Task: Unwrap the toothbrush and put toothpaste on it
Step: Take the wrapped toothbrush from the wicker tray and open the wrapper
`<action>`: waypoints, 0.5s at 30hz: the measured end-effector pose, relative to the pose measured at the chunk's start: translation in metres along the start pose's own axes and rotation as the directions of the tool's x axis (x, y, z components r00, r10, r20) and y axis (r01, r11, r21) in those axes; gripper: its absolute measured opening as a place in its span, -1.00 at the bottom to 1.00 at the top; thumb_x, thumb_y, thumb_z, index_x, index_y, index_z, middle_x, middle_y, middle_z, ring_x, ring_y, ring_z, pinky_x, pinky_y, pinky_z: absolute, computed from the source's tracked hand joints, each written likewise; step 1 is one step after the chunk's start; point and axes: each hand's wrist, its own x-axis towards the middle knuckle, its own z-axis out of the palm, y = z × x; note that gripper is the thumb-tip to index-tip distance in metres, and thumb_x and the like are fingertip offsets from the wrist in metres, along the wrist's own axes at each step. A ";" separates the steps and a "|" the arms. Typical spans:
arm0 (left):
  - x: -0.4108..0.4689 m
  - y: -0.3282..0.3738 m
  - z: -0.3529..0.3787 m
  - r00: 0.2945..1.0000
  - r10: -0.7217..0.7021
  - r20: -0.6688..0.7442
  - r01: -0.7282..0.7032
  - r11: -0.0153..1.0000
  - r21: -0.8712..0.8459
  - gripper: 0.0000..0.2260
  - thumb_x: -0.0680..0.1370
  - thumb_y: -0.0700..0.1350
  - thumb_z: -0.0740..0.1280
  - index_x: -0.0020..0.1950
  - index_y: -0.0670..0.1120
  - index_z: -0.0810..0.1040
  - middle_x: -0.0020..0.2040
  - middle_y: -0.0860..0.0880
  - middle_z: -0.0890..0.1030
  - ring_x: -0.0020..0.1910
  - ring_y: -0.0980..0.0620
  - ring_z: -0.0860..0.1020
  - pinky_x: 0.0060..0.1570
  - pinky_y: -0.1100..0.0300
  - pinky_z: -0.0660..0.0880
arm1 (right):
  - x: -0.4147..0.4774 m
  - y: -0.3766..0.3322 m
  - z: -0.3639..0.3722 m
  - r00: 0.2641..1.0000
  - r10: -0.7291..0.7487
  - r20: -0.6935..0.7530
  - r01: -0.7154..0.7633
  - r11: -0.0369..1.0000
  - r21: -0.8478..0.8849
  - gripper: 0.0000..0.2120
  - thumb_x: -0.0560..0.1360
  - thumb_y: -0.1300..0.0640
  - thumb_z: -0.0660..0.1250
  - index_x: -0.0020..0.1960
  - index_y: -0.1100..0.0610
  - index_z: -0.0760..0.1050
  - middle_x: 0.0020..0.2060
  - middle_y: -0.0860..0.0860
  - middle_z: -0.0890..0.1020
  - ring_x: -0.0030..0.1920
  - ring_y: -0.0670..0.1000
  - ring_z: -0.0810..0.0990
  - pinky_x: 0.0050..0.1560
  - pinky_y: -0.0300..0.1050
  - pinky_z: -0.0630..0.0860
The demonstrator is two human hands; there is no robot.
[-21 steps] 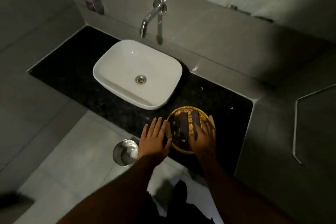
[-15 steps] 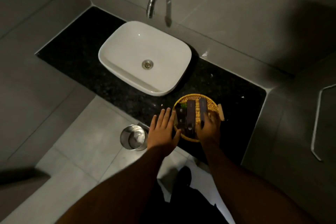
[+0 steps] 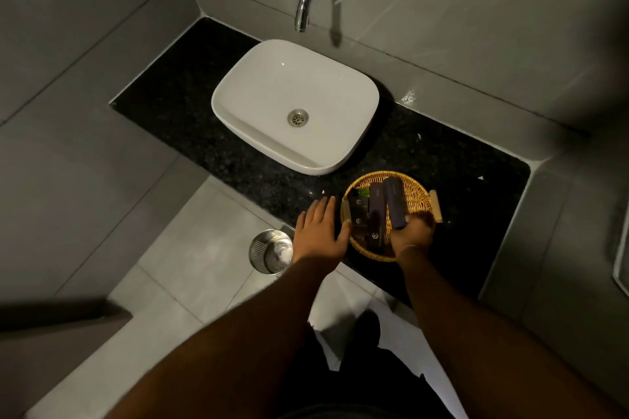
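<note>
My left hand [image 3: 320, 231] lies flat and spread, thumb against the wicker tray [image 3: 417, 202] — I'd brace there. My right hand [image 3: 410, 235] pinches the near end of the dark long packet [image 3: 394, 202] in the tray — presumably the toothbrush; lift it straight.

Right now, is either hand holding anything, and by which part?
The right hand grips the near end of a long dark packet in the wicker basket. The left hand holds nothing, resting flat beside the basket.
</note>
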 end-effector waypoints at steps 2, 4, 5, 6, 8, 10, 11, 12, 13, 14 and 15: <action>0.002 0.004 -0.009 1.000 0.008 0.017 -0.008 1.000 -0.022 -0.36 0.67 0.30 0.00 0.68 0.03 0.22 0.64 -0.05 0.34 0.64 -0.11 0.29 0.62 -0.13 0.22 | -0.008 -0.002 -0.001 1.000 -0.031 0.001 0.031 0.999 0.043 -0.75 0.56 0.21 0.42 0.21 0.27 0.63 0.17 0.25 0.67 0.26 0.28 0.63 0.23 0.05 0.58; 0.004 0.007 -0.016 0.999 0.000 0.042 0.003 0.997 -0.082 -0.40 0.69 0.28 0.04 0.66 0.02 0.27 0.60 -0.07 0.40 0.58 -0.12 0.37 0.54 -0.13 0.34 | -0.019 -0.005 -0.001 0.998 -0.067 0.017 0.066 0.996 0.052 -0.74 0.56 0.27 0.41 0.25 0.24 0.61 0.17 0.22 0.67 0.27 0.26 0.63 0.18 0.02 0.58; 0.004 0.007 -0.020 0.998 -0.021 0.054 0.028 0.991 -0.135 -0.41 0.70 0.27 0.06 0.67 0.02 0.27 0.61 -0.07 0.39 0.58 -0.12 0.37 0.52 -0.13 0.37 | -0.026 -0.005 -0.001 0.995 -0.093 0.034 0.091 0.995 0.049 -0.70 0.57 0.28 0.39 0.30 0.20 0.58 0.20 0.19 0.66 0.29 0.24 0.63 0.19 0.03 0.59; 0.005 0.008 -0.025 0.996 -0.055 0.064 0.067 0.978 -0.195 -0.41 0.70 0.26 0.08 0.67 0.02 0.26 0.62 -0.07 0.38 0.59 -0.12 0.36 0.53 -0.13 0.37 | -0.033 -0.005 -0.001 0.991 -0.124 0.055 0.121 0.991 0.051 -0.64 0.58 0.29 0.38 0.36 0.16 0.53 0.23 0.16 0.64 0.32 0.21 0.61 0.23 0.03 0.59; 0.010 0.009 -0.036 0.985 -0.145 0.093 0.168 0.932 -0.321 -0.40 0.71 0.26 0.09 0.69 0.01 0.23 0.64 -0.09 0.35 0.61 -0.12 0.35 0.55 -0.12 0.35 | -0.043 -0.006 -0.003 0.976 -0.196 0.097 0.190 0.979 0.067 -0.56 0.58 0.30 0.36 0.43 0.09 0.47 0.29 0.10 0.61 0.37 0.16 0.59 0.32 0.05 0.57; 0.017 0.011 -0.048 0.969 -0.220 0.116 0.249 0.856 -0.454 -0.38 0.71 0.26 0.11 0.70 -0.01 0.22 0.63 -0.12 0.38 0.60 -0.14 0.38 0.57 -0.08 0.34 | -0.049 -0.007 -0.005 0.948 -0.296 0.117 0.289 0.955 0.070 -0.52 0.58 0.32 0.35 0.46 0.07 0.47 0.33 0.07 0.60 0.40 0.14 0.57 0.40 0.08 0.55; 0.020 0.011 -0.054 0.964 -0.241 0.116 0.266 0.815 -0.515 -0.40 0.71 0.25 0.14 0.69 -0.01 0.25 0.59 -0.14 0.44 0.57 -0.16 0.42 0.55 -0.06 0.36 | -0.051 -0.009 -0.007 0.930 -0.345 0.125 0.339 0.938 0.072 -0.52 0.57 0.33 0.36 0.46 0.07 0.48 0.34 0.07 0.60 0.41 0.13 0.56 0.42 0.06 0.53; 0.023 0.012 -0.060 0.964 -0.245 0.103 0.259 0.784 -0.564 -0.44 0.71 0.23 0.16 0.66 -0.01 0.32 0.53 -0.15 0.51 0.52 -0.17 0.47 0.51 -0.06 0.40 | -0.052 -0.014 -0.010 0.909 -0.395 0.134 0.388 0.918 0.079 -0.52 0.56 0.34 0.36 0.44 0.08 0.51 0.33 0.07 0.61 0.40 0.12 0.57 0.44 0.05 0.51; 0.024 0.012 -0.064 0.967 -0.240 0.084 0.242 0.765 -0.597 -0.50 0.72 0.19 0.19 0.60 -0.01 0.41 0.46 -0.16 0.58 0.47 -0.18 0.53 0.46 -0.05 0.45 | -0.054 -0.017 -0.012 0.886 -0.441 0.146 0.433 0.897 0.086 -0.53 0.54 0.35 0.36 0.42 0.10 0.54 0.32 0.07 0.62 0.39 0.13 0.57 0.45 0.03 0.49; 0.025 0.012 -0.069 0.970 -0.233 0.064 0.223 0.762 -0.608 -0.56 0.72 0.15 0.22 0.53 -0.03 0.49 0.40 -0.16 0.63 0.42 -0.18 0.56 0.41 -0.04 0.48 | -0.055 -0.022 -0.015 0.860 -0.486 0.152 0.479 0.874 0.087 -0.55 0.53 0.36 0.37 0.39 0.11 0.56 0.30 0.08 0.62 0.38 0.13 0.57 0.45 0.00 0.48; 0.026 0.011 -0.072 0.972 -0.229 0.048 0.211 0.771 -0.601 -0.61 0.73 0.11 0.23 0.45 -0.07 0.56 0.35 -0.17 0.66 0.38 -0.18 0.59 0.36 -0.02 0.51 | -0.056 -0.025 -0.017 0.838 -0.523 0.157 0.517 0.852 0.080 -0.56 0.52 0.37 0.37 0.37 0.12 0.58 0.29 0.08 0.62 0.37 0.12 0.57 0.43 -0.06 0.47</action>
